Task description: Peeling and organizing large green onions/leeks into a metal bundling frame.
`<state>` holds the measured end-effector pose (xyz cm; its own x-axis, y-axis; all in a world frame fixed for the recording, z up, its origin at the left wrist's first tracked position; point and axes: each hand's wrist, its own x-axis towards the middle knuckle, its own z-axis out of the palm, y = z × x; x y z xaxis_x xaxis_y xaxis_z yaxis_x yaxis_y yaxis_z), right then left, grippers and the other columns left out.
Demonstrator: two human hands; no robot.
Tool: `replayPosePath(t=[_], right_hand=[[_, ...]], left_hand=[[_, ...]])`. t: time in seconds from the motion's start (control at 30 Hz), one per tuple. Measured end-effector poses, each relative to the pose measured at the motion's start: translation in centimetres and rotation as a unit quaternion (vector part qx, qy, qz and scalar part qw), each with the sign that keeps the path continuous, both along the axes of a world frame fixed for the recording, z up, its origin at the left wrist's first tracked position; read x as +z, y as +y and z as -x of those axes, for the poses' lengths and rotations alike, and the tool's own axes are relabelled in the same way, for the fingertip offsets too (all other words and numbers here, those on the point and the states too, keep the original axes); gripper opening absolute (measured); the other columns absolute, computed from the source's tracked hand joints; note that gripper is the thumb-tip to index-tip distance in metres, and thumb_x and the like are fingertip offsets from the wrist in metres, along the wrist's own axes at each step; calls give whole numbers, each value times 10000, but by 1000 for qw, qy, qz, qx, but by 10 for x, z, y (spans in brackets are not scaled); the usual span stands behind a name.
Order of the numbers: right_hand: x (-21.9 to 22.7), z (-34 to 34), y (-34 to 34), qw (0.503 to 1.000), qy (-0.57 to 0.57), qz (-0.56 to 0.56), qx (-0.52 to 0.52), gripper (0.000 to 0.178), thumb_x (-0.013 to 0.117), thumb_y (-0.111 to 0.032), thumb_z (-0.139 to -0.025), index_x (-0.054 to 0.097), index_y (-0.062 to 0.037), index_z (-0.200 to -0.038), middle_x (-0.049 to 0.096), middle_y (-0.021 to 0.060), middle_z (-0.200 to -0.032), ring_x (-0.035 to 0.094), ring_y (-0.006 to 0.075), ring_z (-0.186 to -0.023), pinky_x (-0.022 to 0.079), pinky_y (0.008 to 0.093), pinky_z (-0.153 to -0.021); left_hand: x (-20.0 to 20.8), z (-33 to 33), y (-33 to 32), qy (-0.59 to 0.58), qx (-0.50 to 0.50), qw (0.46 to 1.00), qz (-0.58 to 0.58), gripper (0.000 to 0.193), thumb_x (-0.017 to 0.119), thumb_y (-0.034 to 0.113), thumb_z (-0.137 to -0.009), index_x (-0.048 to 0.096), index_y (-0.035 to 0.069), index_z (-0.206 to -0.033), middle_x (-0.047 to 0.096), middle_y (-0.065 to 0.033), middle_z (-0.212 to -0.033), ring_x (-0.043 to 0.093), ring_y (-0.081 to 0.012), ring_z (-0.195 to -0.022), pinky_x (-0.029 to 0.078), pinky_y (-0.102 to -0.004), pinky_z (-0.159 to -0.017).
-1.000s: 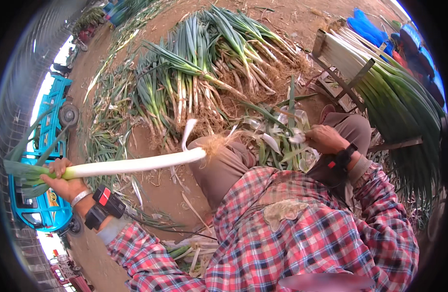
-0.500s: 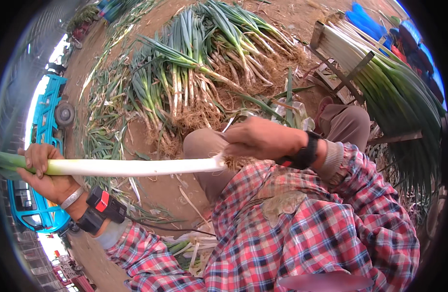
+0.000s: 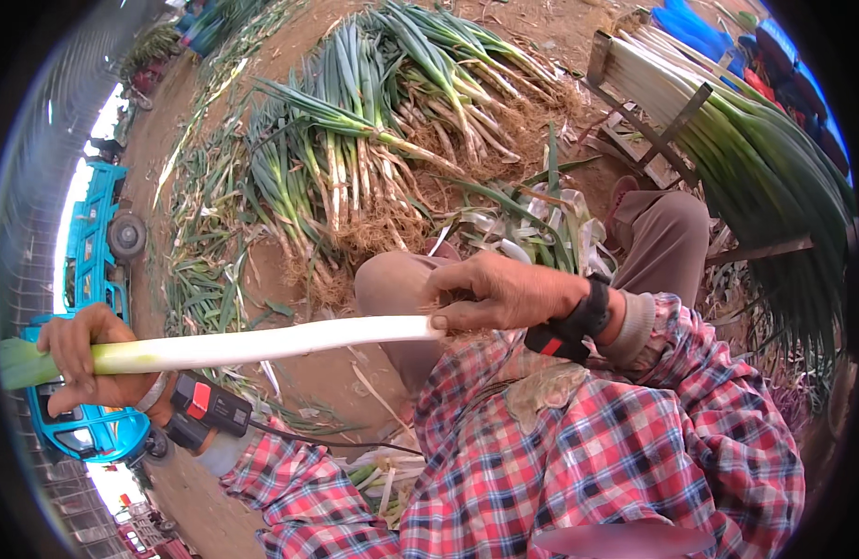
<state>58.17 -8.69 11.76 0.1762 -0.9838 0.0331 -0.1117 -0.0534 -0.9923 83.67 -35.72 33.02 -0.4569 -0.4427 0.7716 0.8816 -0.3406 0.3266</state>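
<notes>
A long green onion (image 3: 261, 345) lies level across my front, its white stem smooth and its green top running out past the left. My left hand (image 3: 89, 359) is closed round it where white turns to green. At the other end, the fingers of my right hand (image 3: 490, 289) pinch the root tip, which they partly hide. Some thin brown roots show just beneath that hand. Past my knees, a heap of unpeeled green onions (image 3: 350, 149) with muddy roots lies on the soil.
On my right a rack (image 3: 667, 135) holds a thick bundle of cleaned green onions (image 3: 742, 154). Peeled leaves and skins (image 3: 564, 228) lie between my feet, with more leaf scraps (image 3: 206, 298) to the left. A blue truck (image 3: 98, 219) stands far left. A cable runs from my left wrist device (image 3: 210, 405).
Both hands have sunk slightly with the green onion. My right fingers have turned at the root end, where loose skin and roots no longer show. A white scrap now shows beyond that hand.
</notes>
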Motion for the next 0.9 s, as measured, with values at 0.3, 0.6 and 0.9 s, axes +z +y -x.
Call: replayPosePath(t=[0.3, 0.6, 0.9], right_hand=[[-53, -26, -3, 941, 153, 150, -261, 218, 676, -211, -858, 633, -68, -1017, 559, 112, -869, 580, 331, -799, 480, 421, -705], [-56, -36, -16, 879, 280, 240, -303, 153, 668, -134, -850, 619, -66, -978, 559, 90, -850, 593, 283, -765, 491, 394, -651], [-51, -30, -22, 864, 340, 277, -249, 130, 600, -136, -822, 513, -39, -832, 492, 96, -795, 579, 270, -719, 480, 391, -612]], left_hand=[[-44, -32, 23, -253, 166, 946, -118, 364, 563, 284, -990, 511, -29, -1168, 332, 40, -618, 370, -70, -549, 372, -252, -584], [-58, -20, 50, -205, 122, 968, -72, 292, 495, 275, -1029, 526, -10, -1078, 337, 40, -576, 328, -57, -489, 331, -224, -519], [-58, -18, 55, -213, 157, 960, -93, 287, 495, 287, -1029, 547, 6, -1050, 378, 48, -575, 339, -51, -465, 357, -235, -506]])
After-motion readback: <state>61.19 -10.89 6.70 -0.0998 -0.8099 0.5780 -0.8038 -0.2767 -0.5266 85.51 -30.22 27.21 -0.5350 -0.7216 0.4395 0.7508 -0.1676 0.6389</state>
